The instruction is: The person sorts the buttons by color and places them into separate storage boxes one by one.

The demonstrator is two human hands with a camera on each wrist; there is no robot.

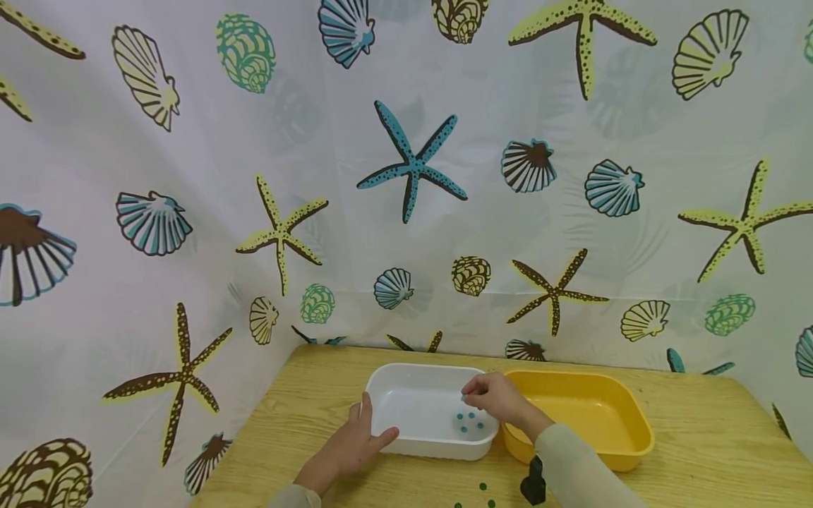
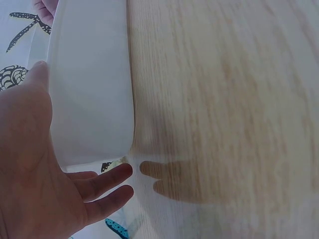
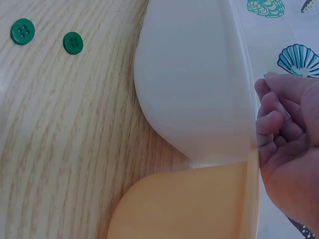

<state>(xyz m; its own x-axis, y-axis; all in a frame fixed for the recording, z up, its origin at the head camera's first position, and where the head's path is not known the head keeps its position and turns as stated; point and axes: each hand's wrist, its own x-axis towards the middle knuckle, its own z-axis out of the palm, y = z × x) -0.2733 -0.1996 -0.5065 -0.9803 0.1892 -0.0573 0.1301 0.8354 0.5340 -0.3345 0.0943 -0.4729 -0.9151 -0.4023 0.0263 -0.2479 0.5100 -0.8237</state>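
Observation:
A white plastic tub (image 1: 413,447) stands on the wooden table, with several blue-green buttons (image 1: 464,429) at its right end. My left hand (image 1: 352,441) rests against the tub's left near corner. Its thumb lies at the rim and the other fingers extend loosely past the end wall (image 2: 94,99). Over the tub's right end, my right hand (image 1: 498,401) pinches a small blue-green button (image 1: 463,398) between thumb and fingertips; only a sliver shows in the right wrist view. Green four-hole buttons (image 3: 73,43) lie on the table in front of the tub.
A yellow tub (image 1: 643,437) stands right beside the white one, under my right forearm. A black device (image 1: 533,483) sits by the right wrist. Behind the table (image 1: 711,437) hangs a curtain (image 1: 343,247) printed with shells and starfish.

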